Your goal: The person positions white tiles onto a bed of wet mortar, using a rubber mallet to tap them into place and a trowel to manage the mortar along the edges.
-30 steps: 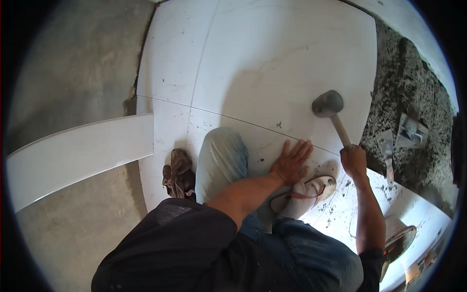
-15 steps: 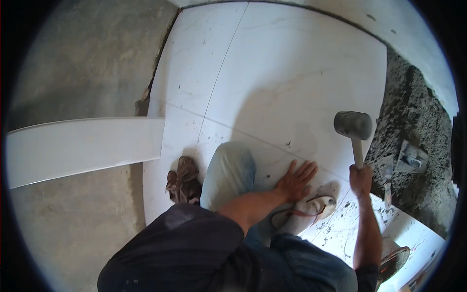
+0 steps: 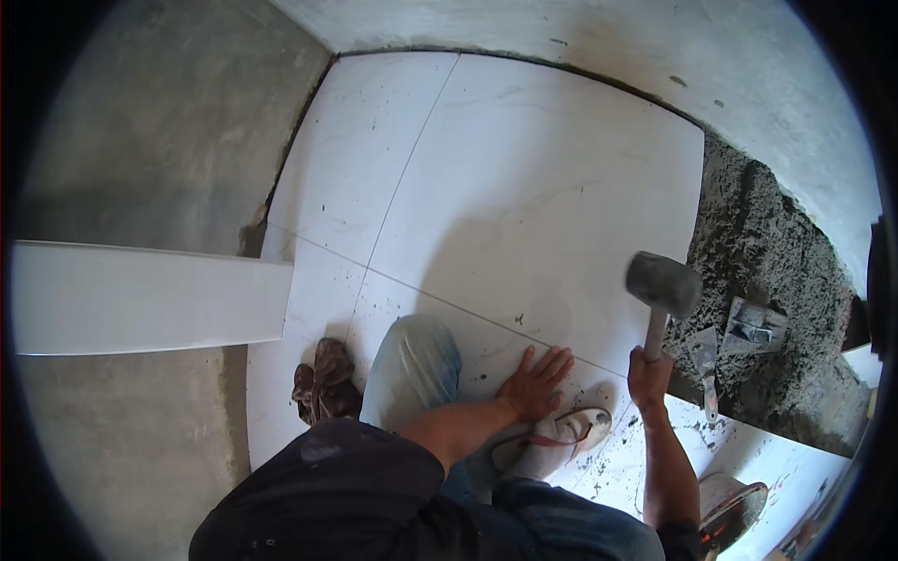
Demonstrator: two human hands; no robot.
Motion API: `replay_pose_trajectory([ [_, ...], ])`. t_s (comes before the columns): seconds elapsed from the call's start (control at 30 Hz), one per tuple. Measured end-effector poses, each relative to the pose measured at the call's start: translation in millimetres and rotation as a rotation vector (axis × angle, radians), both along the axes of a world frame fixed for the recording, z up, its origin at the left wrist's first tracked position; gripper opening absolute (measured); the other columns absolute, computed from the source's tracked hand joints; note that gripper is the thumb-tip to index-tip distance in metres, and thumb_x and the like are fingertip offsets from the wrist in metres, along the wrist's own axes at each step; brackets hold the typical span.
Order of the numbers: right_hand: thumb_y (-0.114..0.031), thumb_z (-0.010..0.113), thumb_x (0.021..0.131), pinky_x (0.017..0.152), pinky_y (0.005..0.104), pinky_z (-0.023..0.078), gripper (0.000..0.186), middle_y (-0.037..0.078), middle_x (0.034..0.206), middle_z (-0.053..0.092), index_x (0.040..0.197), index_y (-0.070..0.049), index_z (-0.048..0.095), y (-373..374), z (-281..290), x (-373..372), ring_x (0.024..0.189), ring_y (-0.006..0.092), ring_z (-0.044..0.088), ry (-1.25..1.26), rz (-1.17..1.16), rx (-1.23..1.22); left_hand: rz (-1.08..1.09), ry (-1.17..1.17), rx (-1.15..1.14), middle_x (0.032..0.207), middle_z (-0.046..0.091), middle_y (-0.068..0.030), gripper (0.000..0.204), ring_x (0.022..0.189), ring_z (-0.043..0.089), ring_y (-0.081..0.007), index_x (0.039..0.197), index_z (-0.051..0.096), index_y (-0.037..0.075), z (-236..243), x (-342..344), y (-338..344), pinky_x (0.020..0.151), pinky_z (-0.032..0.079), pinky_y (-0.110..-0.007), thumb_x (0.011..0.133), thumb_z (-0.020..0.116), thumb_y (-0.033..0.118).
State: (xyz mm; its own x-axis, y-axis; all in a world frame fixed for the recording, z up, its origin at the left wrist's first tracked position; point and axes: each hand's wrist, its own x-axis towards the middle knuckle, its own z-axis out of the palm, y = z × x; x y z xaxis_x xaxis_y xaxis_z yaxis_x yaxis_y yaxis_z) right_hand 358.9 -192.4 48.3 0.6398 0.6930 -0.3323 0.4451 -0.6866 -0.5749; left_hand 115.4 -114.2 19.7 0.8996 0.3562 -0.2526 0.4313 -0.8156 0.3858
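Note:
My left hand (image 3: 537,383) lies flat with fingers spread on a white floor tile (image 3: 599,178), close to the joint between tiles. Gripped in my right hand (image 3: 649,376) is a rubber mallet (image 3: 663,283) with a dark head and a pale handle. The mallet's head shows over the right edge of the large tile; whether it touches the surface I cannot tell. My knee (image 3: 412,369) and a sandalled foot (image 3: 561,439) are on the tiles beside my left hand.
Rough grey mortar (image 3: 748,220) borders the tiles at right, with a notched trowel (image 3: 754,326) and a putty knife (image 3: 706,365) on it. A white tile strip (image 3: 150,297) juts in from the left. A crumpled brown cloth (image 3: 327,383) lies by my knee; a bucket (image 3: 732,510) stands lower right.
The view has shifted, so the scene sits lower and more to the left. My left hand keeps its place on the tile. The mallet's head has swung slightly rightward relative to the tile.

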Motion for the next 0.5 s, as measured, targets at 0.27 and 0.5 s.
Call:
replay_pose_trajectory([
  [0.27, -0.018, 0.055, 0.078, 0.061, 0.0476, 0.047, 0.028, 0.025, 0.062, 0.061, 0.066, 0.006, 0.06, 10, 8, -5, 0.066, 0.0425, 0.065, 0.159, -0.197, -0.021, -0.012, 0.047, -0.025, 0.157, 0.014, -0.0101, 0.076, 0.144, 0.013, -0.0259, 0.149, 0.02, 0.007, 0, -9, -7, 0.111, 0.013, -0.06, 0.088, 0.046, 0.044],
  [0.5, -0.019, 0.054, 0.079, 0.057, 0.0467, 0.046, 0.03, 0.026, 0.058, 0.056, 0.067, 0.009, 0.058, 3, -8, 10, 0.061, 0.039, 0.064, -0.03, 0.015, 0.073, -0.023, 0.039, -0.04, 0.157, 0.014, -0.0095, 0.074, 0.144, 0.015, -0.0261, 0.149, 0.021, 0.007, -4, -1, 1, 0.111, 0.012, -0.061, 0.088, 0.046, 0.042],
])
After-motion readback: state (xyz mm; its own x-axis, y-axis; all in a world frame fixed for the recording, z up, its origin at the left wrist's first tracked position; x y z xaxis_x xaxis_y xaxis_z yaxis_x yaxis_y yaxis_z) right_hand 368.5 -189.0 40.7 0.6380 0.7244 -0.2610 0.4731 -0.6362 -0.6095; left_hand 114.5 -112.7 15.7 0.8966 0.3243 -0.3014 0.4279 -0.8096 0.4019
